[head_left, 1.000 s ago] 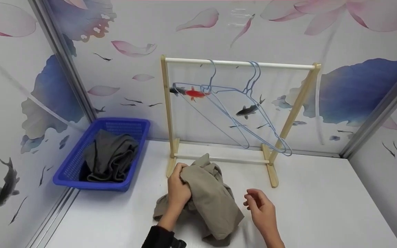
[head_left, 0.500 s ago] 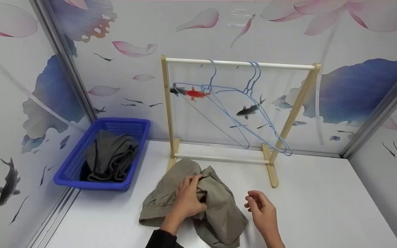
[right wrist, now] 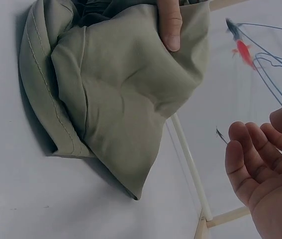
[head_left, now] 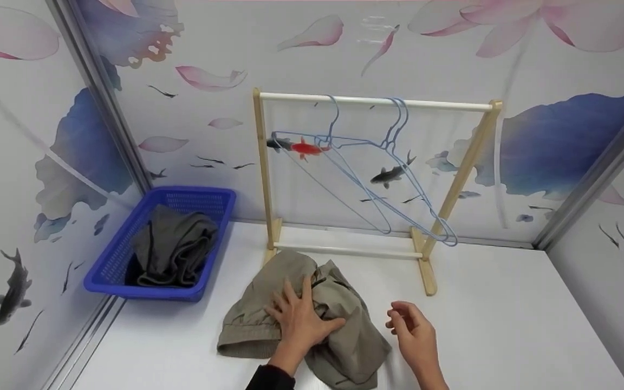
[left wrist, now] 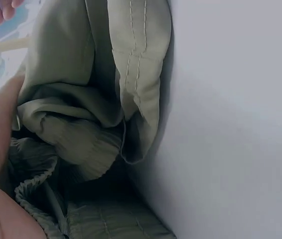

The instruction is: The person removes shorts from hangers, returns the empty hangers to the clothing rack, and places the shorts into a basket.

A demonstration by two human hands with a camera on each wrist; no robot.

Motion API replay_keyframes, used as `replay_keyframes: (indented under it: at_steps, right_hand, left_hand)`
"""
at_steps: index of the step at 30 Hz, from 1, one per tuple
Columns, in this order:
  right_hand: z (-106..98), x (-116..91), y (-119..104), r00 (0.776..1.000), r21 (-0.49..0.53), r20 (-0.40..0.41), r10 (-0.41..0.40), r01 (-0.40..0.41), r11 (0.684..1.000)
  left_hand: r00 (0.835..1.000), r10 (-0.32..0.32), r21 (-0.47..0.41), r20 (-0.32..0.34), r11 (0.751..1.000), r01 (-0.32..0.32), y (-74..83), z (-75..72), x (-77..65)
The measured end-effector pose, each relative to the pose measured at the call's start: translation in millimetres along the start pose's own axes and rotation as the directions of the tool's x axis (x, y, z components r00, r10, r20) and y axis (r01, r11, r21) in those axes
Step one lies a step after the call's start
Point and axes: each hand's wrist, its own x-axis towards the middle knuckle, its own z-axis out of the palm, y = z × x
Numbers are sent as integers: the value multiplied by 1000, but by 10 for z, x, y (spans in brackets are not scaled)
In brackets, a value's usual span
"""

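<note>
A pair of khaki pants (head_left: 344, 325) lies crumpled on the white table, its gathered elastic waistband toward the front left. My left hand (head_left: 298, 319) rests on top of the pants with its fingers spread. In the left wrist view, stitched folds of the pants (left wrist: 81, 134) show beside the heel of that hand. To the right, my right hand (head_left: 414, 330) hovers apart from the cloth, fingers loosely curled around nothing. The right wrist view shows the left thumb on the pants (right wrist: 121, 89) and the relaxed right fingers (right wrist: 237, 159).
A blue plastic basket (head_left: 220, 233) at the left holds dark grey clothing (head_left: 171, 246). Behind the pants stands a small wooden rack (head_left: 466, 168) with a white rail (head_left: 442, 104). Light blue wire hangers (head_left: 358, 184) hang from it. Patterned walls enclose the table (head_left: 507, 314).
My left hand has let the bunched pants down and spread them to the left, so the waistband shows. Its fingers have since opened out. The right hand has barely moved.
</note>
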Motion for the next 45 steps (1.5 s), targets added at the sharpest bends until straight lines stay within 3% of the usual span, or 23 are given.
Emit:
replay_keyframes:
  at_steps: [8,13,20,27,35,41,45]
  right_hand:
    - [53,-14,-11,999,11,-1,-44,44,999]
    - [84,-10,-29,1000,20,13,-26,26,999]
    - [144,-6,-45,999,30,47,-10,8,1000]
    - [246,-2,-56,998,20,62,-33,32,999]
    - [378,13,-68,991,28,100,-85,82,996]
    - [470,-3,-161,989,35,126,-83,80,996]
    - [491,-53,-357,986,33,138,-91,87,996]
  left_hand:
    - [986,-105,-11,130,994,108,27,28,41]
    - [978,-135,21,158,991,134,45,40,58]
    - [991,-88,52,105,995,83,23,24,12]
    - [999,13,26,50,1000,-14,-105,-28,-47]
    - [984,151,-66,-97,985,-158,-327,-132,-112]
    - [984,147,-123,-105,980,-159,-454,-295,-107]
    - [979,155,-158,-134,972,-176,-502,-438,-107]
